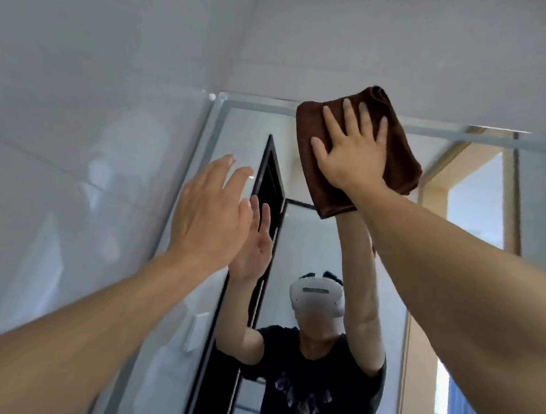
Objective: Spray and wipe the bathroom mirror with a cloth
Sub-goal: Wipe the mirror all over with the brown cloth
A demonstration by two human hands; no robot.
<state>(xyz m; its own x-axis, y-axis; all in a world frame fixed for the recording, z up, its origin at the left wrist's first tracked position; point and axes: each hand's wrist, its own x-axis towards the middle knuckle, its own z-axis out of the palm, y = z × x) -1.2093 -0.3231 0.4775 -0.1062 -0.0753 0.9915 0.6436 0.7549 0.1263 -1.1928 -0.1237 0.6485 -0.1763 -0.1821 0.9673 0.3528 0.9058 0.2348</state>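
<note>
Head view, looking up: the right hand (351,154) lies flat with fingers spread on a folded brown cloth (397,144), pressing it against the mirror (321,243) at its top edge, upper middle of the frame. The left hand (212,208) is raised left of centre, fingers loosely spread and holding nothing; whether it touches the glass cannot be told. No spray bottle shows. The cloth is only pinned by the palm, not gripped, so it could slide out from under the hand and drop if the pressure eases. Part of it already overlaps the frame onto the white wall (108,128), so strokes here may miss the bevelled edge strip. A bare left palm set on the glass would likely leave fresh prints.
</note>
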